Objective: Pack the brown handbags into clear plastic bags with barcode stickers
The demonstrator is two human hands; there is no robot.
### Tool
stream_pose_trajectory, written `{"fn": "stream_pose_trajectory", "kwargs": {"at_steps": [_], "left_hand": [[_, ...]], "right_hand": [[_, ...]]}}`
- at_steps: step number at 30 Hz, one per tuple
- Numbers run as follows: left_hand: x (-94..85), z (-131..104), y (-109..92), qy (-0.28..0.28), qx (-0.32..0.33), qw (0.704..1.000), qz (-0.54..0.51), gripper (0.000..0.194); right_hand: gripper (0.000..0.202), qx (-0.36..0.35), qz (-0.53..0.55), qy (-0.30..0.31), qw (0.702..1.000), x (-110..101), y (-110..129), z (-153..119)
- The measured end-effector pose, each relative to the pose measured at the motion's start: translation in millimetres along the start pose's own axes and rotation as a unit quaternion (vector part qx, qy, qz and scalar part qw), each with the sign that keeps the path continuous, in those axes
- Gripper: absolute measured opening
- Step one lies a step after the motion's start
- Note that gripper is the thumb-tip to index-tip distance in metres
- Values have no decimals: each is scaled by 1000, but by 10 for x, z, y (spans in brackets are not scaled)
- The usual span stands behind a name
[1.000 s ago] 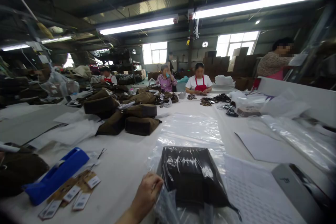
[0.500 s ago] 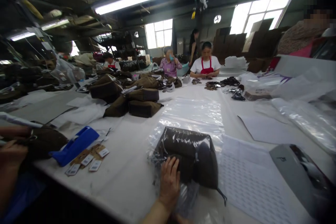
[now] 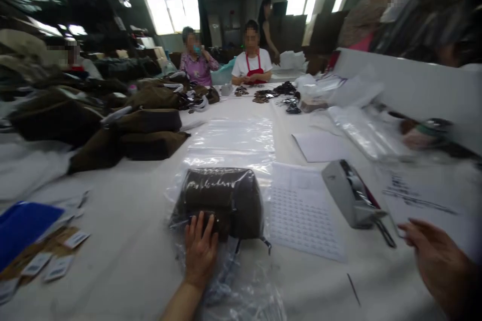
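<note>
A dark brown bag [image 3: 211, 193] lies wrapped in clear plastic on the white table. My left hand [image 3: 201, 251] rests flat on its near side, fingers spread, with loose crumpled plastic [image 3: 241, 291] around the wrist side. My right hand [image 3: 437, 256] is apart from the bag, over the table at the right. Its thumb and fingers are drawn together; anything between them is too blurred to name. Nearest to it are a grey tape dispenser [image 3: 346, 195] and a white sheet with dark marks [image 3: 417, 200].
A printed sheet [image 3: 301, 210] lies right of the bag, flat clear plastic bags [image 3: 233, 135] behind it. Left are tags [image 3: 58, 267], a blue object [image 3: 26, 230] and piled brown bags [image 3: 150, 135]. Co-workers [image 3: 252, 60] sit across the table. A dark strip [image 3: 353, 288] lies near the front.
The view has swung right and lower. My right hand, partly hidden below my left before, is now out at the right beside the dispenser. My left hand stays on the wrapped bag.
</note>
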State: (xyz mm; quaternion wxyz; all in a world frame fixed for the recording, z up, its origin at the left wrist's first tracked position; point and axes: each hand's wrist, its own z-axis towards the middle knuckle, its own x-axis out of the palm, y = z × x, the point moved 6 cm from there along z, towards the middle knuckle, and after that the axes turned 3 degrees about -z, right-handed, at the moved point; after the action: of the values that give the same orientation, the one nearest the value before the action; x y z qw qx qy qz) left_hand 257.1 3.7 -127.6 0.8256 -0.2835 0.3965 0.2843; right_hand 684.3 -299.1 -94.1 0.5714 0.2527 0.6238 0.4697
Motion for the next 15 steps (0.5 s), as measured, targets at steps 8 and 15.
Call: {"fn": "stream_pose_trajectory", "kwargs": {"at_steps": [8, 15], "left_hand": [[50, 88, -7, -14, 5, 999, -48, 58], [58, 85, -4, -15, 8, 999, -44, 57]], "right_hand": [[57, 56, -29, 73, 995, 124, -198, 697], [57, 66, -10, 137, 988, 301, -110, 883]]}}
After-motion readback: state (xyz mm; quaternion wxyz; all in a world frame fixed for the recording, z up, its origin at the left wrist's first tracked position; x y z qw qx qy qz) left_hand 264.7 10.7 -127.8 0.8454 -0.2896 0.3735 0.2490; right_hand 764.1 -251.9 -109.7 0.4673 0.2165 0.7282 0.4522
